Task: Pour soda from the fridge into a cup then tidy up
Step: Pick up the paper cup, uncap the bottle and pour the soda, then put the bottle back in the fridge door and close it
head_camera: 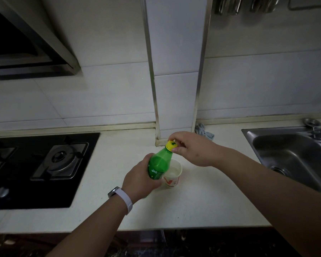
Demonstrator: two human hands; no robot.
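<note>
A green soda bottle (pixel 158 165) with a yellow cap (pixel 171 145) is held above the white counter (pixel 202 199), tilted with its neck up and to the right. My left hand (pixel 140 179) grips the bottle's lower body. My right hand (pixel 190 148) pinches the yellow cap with thumb and fingers. Just behind and right of the bottle stands a white paper cup (pixel 173 175) with a red mark on its side, partly hidden by the bottle. Pale liquid seems to lie inside the cup.
A black gas hob (pixel 43 164) fills the counter's left. A steel sink (pixel 293 154) lies at the right with a tap behind it. A grey cloth (pixel 205 131) lies by the tiled pillar (pixel 176 71). A range hood (pixel 26 43) hangs upper left.
</note>
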